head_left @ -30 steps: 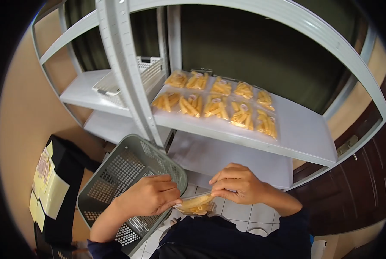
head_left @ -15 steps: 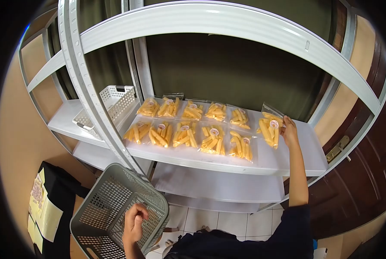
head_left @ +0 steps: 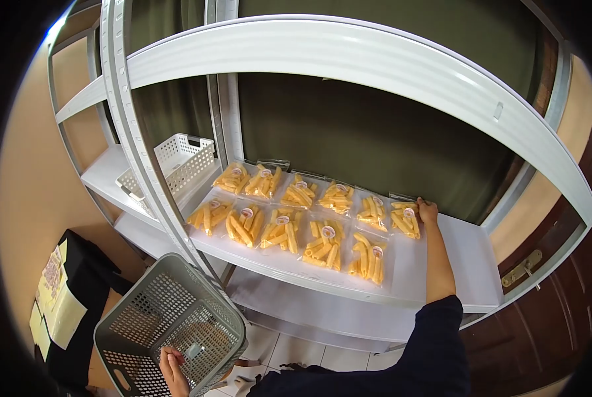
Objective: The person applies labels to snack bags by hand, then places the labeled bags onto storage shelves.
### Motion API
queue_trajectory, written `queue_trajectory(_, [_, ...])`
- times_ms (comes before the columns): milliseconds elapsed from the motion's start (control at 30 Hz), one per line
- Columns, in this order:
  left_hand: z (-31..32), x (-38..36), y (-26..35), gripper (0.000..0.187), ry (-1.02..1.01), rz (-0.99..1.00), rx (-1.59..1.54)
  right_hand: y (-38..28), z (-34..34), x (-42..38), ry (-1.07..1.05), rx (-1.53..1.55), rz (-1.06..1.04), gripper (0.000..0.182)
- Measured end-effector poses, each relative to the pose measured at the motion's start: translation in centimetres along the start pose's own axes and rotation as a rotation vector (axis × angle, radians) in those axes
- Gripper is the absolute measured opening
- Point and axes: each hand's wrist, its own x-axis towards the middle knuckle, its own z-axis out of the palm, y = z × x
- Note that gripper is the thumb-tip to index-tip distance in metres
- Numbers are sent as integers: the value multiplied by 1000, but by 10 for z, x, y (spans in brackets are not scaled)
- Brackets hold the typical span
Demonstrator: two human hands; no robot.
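Note:
My right hand (head_left: 428,210) reaches to the back of the white shelf (head_left: 408,264), its fingers closed at the top edge of a clear bag of yellow snack sticks (head_left: 406,221). That bag has a round label and lies at the right end of the back row. To its left are more bags of snack sticks (head_left: 336,197), and a front row of bags (head_left: 323,246) lies nearer to me. My left hand (head_left: 173,370) is over the near side of a grey perforated basket (head_left: 236,311), fingers curled in, with nothing visible in them.
A white perforated basket (head_left: 197,173) sits on the neighbouring shelf, behind the metal upright (head_left: 137,126). A curved-looking white crossbeam (head_left: 349,49) spans above the bags. Lower shelves (head_left: 289,308) sit underneath. Papers (head_left: 61,308) lie on something black at left; a brown door (head_left: 534,317) stands at right.
My right hand has moved the bag left and back, from above the shelf down into line with the back row. My left hand has shifted lower and left, and the view has shifted slightly.

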Motion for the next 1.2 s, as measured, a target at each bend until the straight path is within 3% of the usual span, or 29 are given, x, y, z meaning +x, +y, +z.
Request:
queue_trajectory(400, [26, 8, 14, 22, -172, 23, 95, -41, -2, -38, 182, -193, 94, 27])
queue_trajectory(533, [19, 2, 10, 19, -177, 40, 184, 4, -5, -3, 226, -140, -136, 34])
queue_trajectory(600, [10, -8, 2, 17, -135, 5, 170, 30, -32, 33, 190, -366, -252, 35])
queue_trajectory(633, [3, -13, -5, 16, -138, -31, 177, 2, -51, 25, 247, -472, -106, 31])
queue_trajectory(667, [-5, -21, -8, 15, -141, -69, 182, -7, -73, 11, 252, -147, -474, 24])
queue_trajectory(700, [-11, -27, -2, 14, -140, -133, 150, -29, -86, -15, 368, 18, -612, 27])
queue_trajectory(800, [-30, -49, -7, 16, -167, -152, 110, -100, -95, -142, 591, 298, -789, 20])
queue_trajectory(833, [-38, -57, -9, 17, -176, -150, 120, -125, -93, -196, 600, 197, -829, 19])
queue_trajectory(900, [-57, -72, -9, 18, -189, -185, 114, -124, -58, -274, 490, 219, -866, 17])
queue_trajectory(933, [-67, -82, -18, 19, -175, -197, 108, -123, -25, -315, 352, 409, -914, 19])
queue_trajectory(967, [-80, -90, -21, 19, -172, -223, 101, -136, 0, -364, 257, 389, -1065, 23])
queue_trajectory(1033, [-111, -111, -37, 20, -133, -209, 113, -140, 56, -471, -205, 492, -833, 25])
queue_trajectory(1067, [-130, -123, -42, 20, -108, -220, 118, -161, 55, -533, -685, 620, -506, 25])
queue_trajectory(1100, [-149, -134, -47, 20, -56, -255, 137, -179, 63, -591, -814, 710, -514, 23])
queue_trajectory(1133, [-169, -144, -51, 20, -4, -292, 156, -201, 58, -641, -946, 650, -614, 20])
queue_trajectory(1167, [-188, -155, -55, 21, 61, -324, 209, -216, 61, -678, -907, 608, -1043, 23])
queue_trajectory(1200, [-207, -167, -61, 21, 90, -341, 210, -225, 54, -712, -1142, 566, -1011, 25])
